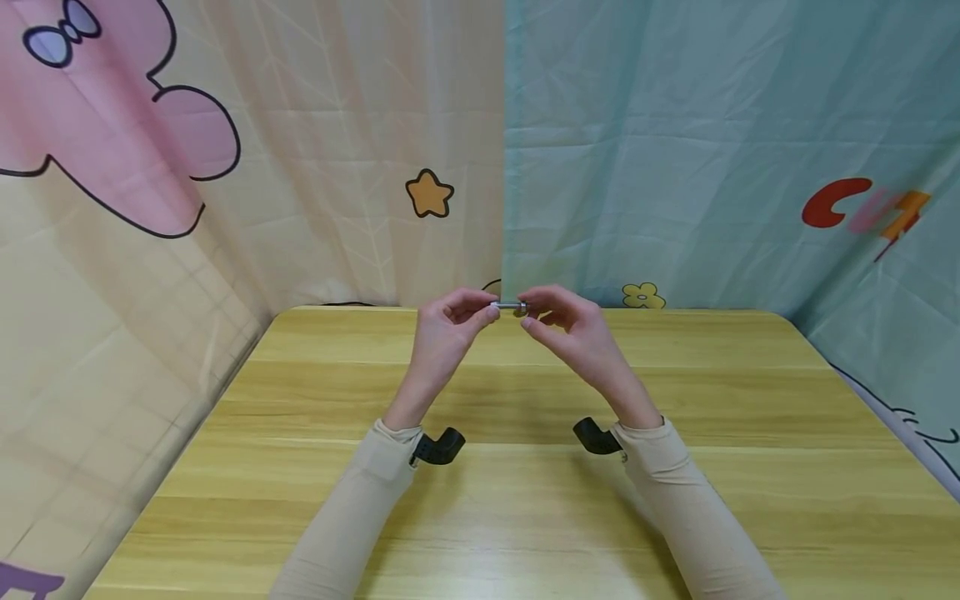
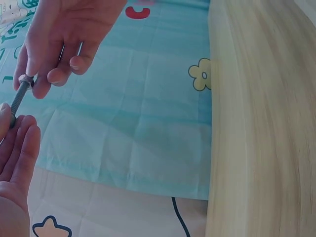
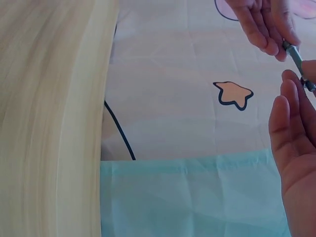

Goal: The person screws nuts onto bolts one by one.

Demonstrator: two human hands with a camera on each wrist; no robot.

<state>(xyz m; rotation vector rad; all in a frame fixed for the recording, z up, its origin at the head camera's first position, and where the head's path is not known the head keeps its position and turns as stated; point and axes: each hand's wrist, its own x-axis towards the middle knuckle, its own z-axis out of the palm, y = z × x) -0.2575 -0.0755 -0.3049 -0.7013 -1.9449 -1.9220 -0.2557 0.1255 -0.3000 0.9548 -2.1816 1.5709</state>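
Note:
A silver metal bolt [image 1: 507, 305] lies level between the two hands, raised above the far edge of the table. My left hand [image 1: 444, 332] pinches one end of it with thumb and fingertips. On the other end sits a nut [image 1: 521, 309], which my right hand [image 1: 576, 330] holds between thumb and forefinger. Threads show along the bare shank [image 2: 18, 98] in the left wrist view. The right wrist view has the bolt [image 3: 295, 57] at its right edge, its left end partly covered by fingers.
Beneath the hands stretches a wood-grain table [image 1: 495, 500]. Patterned curtains, one beige [image 1: 322, 167] and one teal [image 1: 675, 167], hang behind it and along its sides. Black camera mounts [image 1: 441, 447] sit at both wrists.

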